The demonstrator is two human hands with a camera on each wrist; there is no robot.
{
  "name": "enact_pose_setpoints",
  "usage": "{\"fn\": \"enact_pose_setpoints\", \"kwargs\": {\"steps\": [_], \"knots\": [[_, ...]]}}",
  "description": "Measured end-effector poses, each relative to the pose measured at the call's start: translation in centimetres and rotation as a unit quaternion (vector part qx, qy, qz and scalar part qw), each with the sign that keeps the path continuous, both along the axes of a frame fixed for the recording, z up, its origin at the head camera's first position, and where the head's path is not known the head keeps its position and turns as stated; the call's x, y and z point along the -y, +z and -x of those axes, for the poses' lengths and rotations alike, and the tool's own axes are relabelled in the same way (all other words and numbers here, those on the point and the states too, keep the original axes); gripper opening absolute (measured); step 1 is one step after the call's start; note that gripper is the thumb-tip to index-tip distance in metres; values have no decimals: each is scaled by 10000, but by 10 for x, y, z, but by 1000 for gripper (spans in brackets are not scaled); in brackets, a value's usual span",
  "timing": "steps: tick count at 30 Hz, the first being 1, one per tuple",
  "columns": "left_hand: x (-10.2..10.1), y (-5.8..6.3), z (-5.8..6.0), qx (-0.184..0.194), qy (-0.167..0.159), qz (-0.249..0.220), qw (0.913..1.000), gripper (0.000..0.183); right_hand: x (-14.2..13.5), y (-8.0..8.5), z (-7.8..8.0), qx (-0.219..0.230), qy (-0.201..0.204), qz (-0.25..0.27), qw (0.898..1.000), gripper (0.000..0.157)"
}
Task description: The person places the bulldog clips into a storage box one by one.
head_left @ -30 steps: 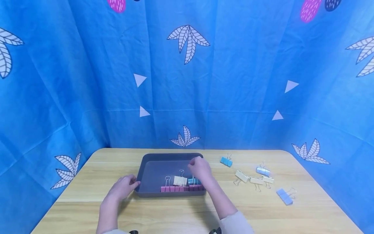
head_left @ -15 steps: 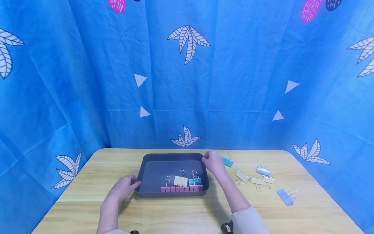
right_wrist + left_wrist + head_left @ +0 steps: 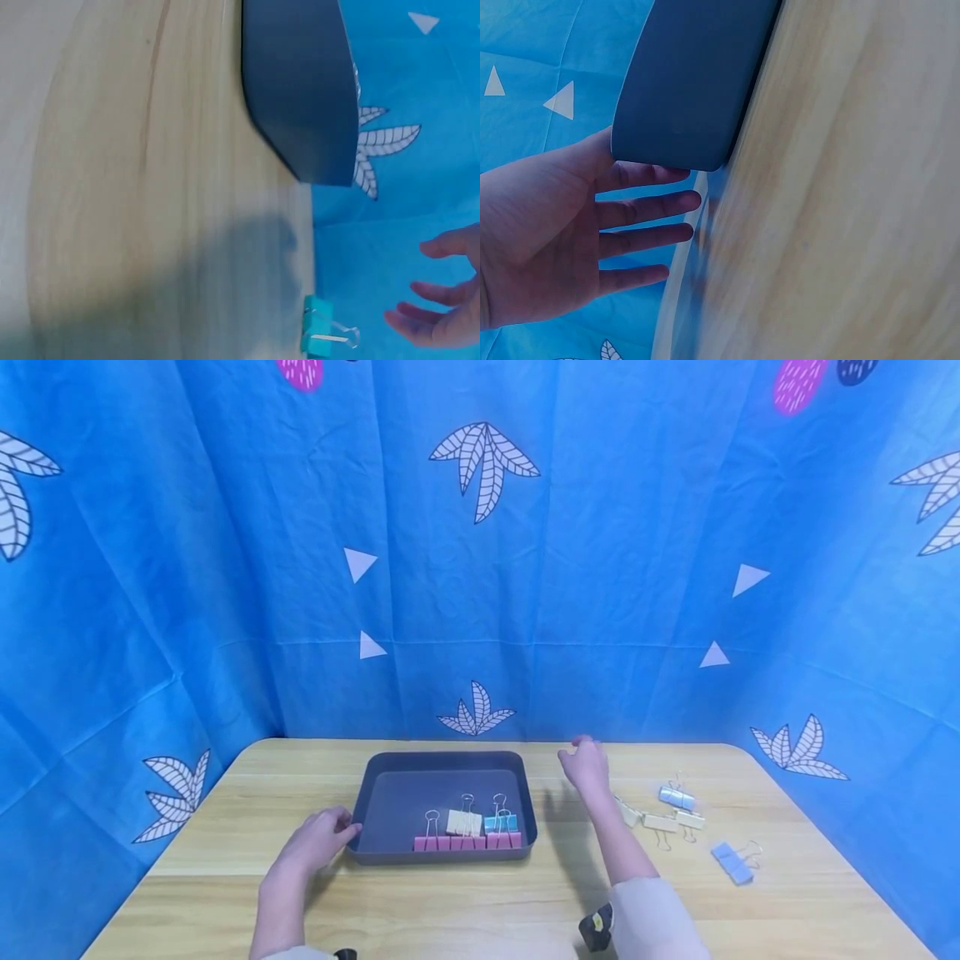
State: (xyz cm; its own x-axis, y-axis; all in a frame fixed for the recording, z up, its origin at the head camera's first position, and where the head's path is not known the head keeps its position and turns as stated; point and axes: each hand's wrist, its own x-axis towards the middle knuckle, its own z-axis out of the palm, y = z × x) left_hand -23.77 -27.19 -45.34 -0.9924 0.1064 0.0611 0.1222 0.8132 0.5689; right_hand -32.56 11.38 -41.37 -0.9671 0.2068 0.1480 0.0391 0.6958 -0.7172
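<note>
My left hand (image 3: 320, 839) rests at the front left of a dark grey tray (image 3: 442, 858). In the left wrist view its fingers are straight and spread beside the tray's corner, the thumb partly hidden. Several binder clips stand inside: three pink binder clips (image 3: 432, 844) along the front wall, a cream binder clip (image 3: 459, 823) and a teal binder clip (image 3: 511, 822) behind. My right hand (image 3: 588, 768) is raised right of the tray, fingers parted and holding nothing. Near it in the right wrist view is another teal binder clip (image 3: 319, 324), hidden by the hand in the head view.
Right on the wooden table (image 3: 450, 910) lie a shiny light-blue binder clip (image 3: 677, 797), cream binder clips (image 3: 659, 823) and a lavender-blue binder clip (image 3: 732, 863). One cream clip is partly behind my right forearm. A blue patterned curtain (image 3: 600, 568) surrounds the table's back and sides.
My right hand has moved from over the tray's right side, past the rim, to the teal clip on the table. The left hand and tray stay in place.
</note>
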Motion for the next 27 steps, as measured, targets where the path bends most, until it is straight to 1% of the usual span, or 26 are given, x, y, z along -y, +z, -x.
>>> {"fn": "enact_pose_setpoints", "kwargs": {"steps": [4,7,9,13,17,19,21,24,27], "knots": [[0,0,1,14,-7,-21,10000,22,-6,-4,5,213,-272,469,9983,58],[0,-1,1,-16,-44,-27,10000,22,-10,-8,8,369,-410,711,9959,66],[0,-1,1,-13,-44,-24,10000,22,-12,-10,10,491,-442,764,9949,68],[0,-1,1,-6,-55,-38,10000,23,-15,-16,14,748,-493,744,9932,60],[-1,-1,2,-24,-49,-52,10000,20,-19,-22,18,871,-617,575,9926,52],[-1,-1,2,-46,-41,-36,10000,19,-20,-25,19,931,-699,576,9915,49],[-1,-1,1,-52,-15,-15,10000,18,-22,-29,20,1000,-804,628,9897,43],[-1,-1,1,-65,-10,-7,10000,18,-23,-34,20,1001,-931,751,9878,30],[0,-1,0,-56,28,-34,10000,18,-22,-37,20,858,-1022,836,9875,21]]}}
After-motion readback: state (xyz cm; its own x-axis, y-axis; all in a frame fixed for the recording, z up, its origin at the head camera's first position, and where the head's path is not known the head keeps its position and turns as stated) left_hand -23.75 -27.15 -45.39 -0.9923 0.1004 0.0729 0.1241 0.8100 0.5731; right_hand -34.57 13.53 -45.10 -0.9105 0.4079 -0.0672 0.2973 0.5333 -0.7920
